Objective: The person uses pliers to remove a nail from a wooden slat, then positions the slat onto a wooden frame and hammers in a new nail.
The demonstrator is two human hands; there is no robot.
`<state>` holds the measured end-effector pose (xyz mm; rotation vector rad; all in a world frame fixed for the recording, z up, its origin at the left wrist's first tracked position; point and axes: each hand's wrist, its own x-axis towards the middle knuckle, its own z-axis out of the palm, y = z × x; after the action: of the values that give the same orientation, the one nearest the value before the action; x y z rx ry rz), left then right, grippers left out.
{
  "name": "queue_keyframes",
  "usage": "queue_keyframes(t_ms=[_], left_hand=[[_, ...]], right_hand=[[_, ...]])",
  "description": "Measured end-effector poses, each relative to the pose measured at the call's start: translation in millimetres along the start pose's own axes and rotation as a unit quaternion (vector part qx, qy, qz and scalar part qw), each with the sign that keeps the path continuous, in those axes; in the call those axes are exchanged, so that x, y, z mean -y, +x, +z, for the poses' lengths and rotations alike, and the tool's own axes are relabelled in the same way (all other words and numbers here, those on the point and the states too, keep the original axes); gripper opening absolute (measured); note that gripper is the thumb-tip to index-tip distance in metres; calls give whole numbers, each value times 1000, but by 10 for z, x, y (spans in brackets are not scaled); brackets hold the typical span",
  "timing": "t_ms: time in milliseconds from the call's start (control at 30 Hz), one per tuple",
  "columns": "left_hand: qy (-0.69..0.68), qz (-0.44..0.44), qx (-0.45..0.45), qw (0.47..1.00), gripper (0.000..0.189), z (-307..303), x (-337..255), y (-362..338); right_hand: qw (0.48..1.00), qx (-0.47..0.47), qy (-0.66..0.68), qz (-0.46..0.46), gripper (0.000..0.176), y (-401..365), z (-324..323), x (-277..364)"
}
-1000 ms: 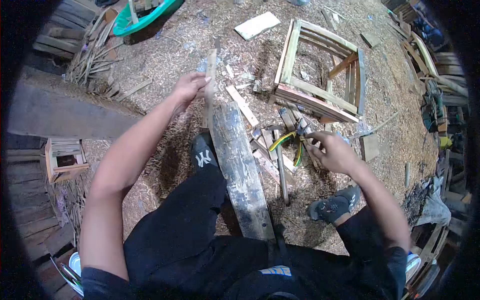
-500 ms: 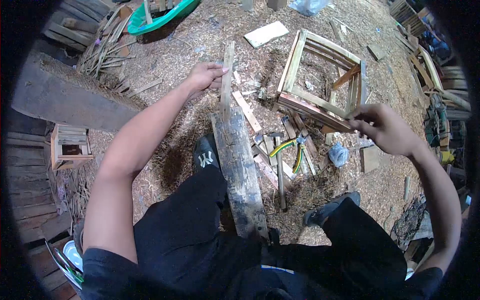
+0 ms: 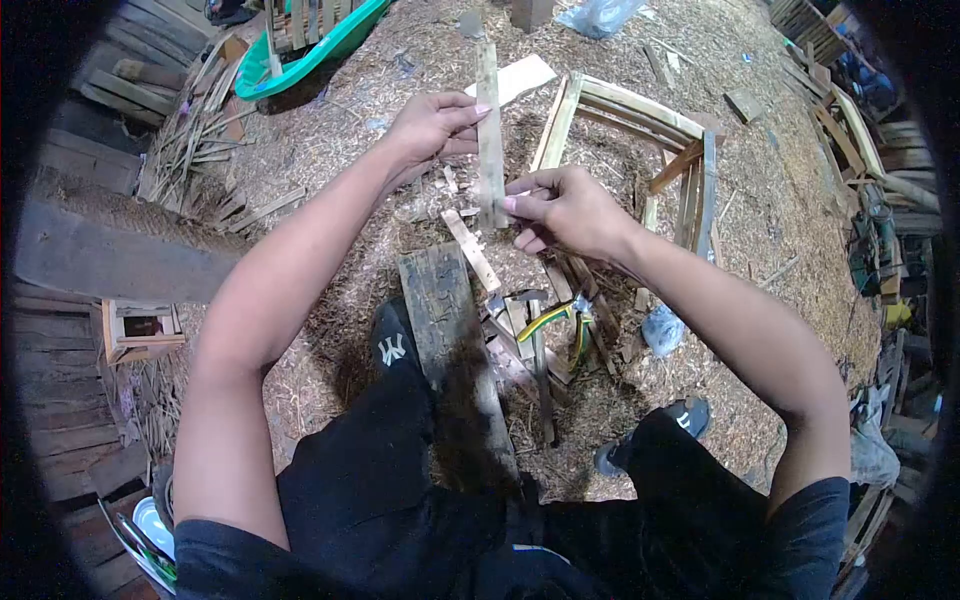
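Note:
A narrow wooden slat point(image 3: 490, 150) is held upright in view, above the far end of a worn plank point(image 3: 445, 300) that lies between my legs. My left hand point(image 3: 437, 130) pinches the slat at its upper middle, from the left side. Near the slat's lower end, my right hand point(image 3: 575, 212) grips it between thumb and fingers. Behind my right hand stands a wooden frame point(image 3: 640, 105) of nailed slats, its near side partly hidden by that hand and forearm.
Pliers with yellow-green handles point(image 3: 548, 318) lie on wood offcuts right of the plank, beside a hammer point(image 3: 540, 350). A clear plastic bag point(image 3: 661, 330) sits farther right. A green basin point(image 3: 320, 60) is at the far left, and a small wooden frame point(image 3: 143, 330) nearer left.
My right hand has left the wooden frame and moved left onto the slat's lower end. The slat has been lifted away from the plank and shifted slightly right with my left hand.

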<state>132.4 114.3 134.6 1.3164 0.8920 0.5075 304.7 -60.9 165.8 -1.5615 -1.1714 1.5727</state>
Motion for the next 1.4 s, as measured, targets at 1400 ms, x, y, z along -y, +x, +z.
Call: queue_keyframes(t_ms=[1400], left_hand=[[-13,-51,85,995,31,1082,-347,237]], right_hand=[[997,4,59,52,30,-278,-385,-123]])
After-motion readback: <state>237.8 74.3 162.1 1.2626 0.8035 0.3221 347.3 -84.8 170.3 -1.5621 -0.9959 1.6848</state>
